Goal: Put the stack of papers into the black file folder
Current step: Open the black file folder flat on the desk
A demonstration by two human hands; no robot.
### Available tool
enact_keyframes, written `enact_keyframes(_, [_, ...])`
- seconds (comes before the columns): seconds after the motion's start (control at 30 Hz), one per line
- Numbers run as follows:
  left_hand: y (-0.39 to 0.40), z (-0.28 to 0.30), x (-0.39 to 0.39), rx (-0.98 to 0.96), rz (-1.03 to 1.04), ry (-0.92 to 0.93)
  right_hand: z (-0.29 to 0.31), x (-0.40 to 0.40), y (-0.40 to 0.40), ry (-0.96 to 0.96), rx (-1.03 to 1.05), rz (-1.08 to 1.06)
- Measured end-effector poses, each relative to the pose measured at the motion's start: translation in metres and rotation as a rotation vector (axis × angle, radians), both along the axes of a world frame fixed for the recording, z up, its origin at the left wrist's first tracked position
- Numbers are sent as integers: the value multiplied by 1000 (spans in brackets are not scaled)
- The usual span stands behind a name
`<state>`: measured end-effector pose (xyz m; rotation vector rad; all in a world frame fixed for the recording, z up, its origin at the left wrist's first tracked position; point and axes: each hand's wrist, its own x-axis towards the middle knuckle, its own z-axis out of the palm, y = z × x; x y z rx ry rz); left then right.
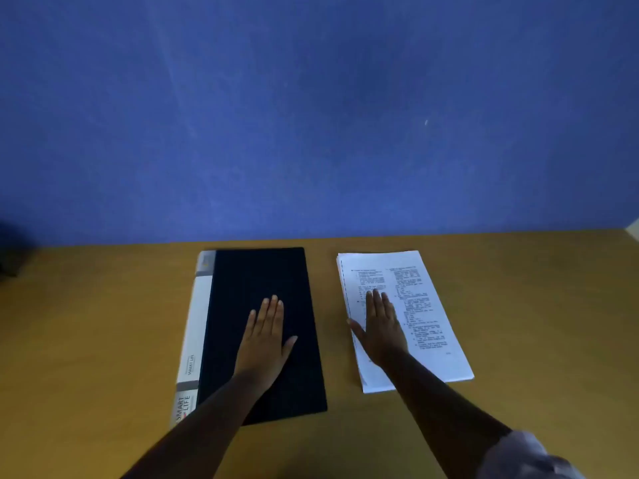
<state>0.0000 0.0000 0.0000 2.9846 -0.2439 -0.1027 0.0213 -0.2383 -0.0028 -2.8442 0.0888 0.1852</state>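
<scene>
Only the head cam here, looking down at a wooden desk (103,340) pushed up against a blue wall (311,98). The black file folder (262,288) was lying flat and closed on the desk, a bit left of centre, with its white spine (197,323) along the left edge; you could make out "SMART LIFE" printed on the spine near the bottom. The left hand (266,337) was resting palm-down right on the black cover, fingers straight and close together, thumb sticking out to the right, so it was flat and not gripping anything. The stack of papers (425,305) sat to the right of the folder, apart from it with a strip of bare desk between them. It was a fairly thick pile of white sheets, the top page covered in small printed text in two columns, too small to read, and the sheets looked slightly fanned at the left and bottom edges. The right hand (380,330) was lying flat on the left half of that top page, fingers stretched out pointing away, thumb hanging over toward the pile's left edge, again just pressing down, nothing pinched or held. Both forearms came in bare from the bottom of the shot, and there was a bit of light sleeve (525,454) bunched at the right arm in the lower right corner. Something dark (10,257) sat at the far left edge of the desk, couldn't tell what it was.
</scene>
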Motion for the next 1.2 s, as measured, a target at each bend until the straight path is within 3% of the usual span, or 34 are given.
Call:
enact_keyframes(0.4, [-2, -21, -24, -64, 48, 79, -24, -22, 8, -2, 7, 52])
enact_keyframes(0.93, [1, -27, -26, 0, 24, 89, -33, -24, 9, -21, -11, 46])
enact_keyframes(1.2, [18, -12, -46, 22, -57, 106, -18, -31, 26, 2, 136, -63])
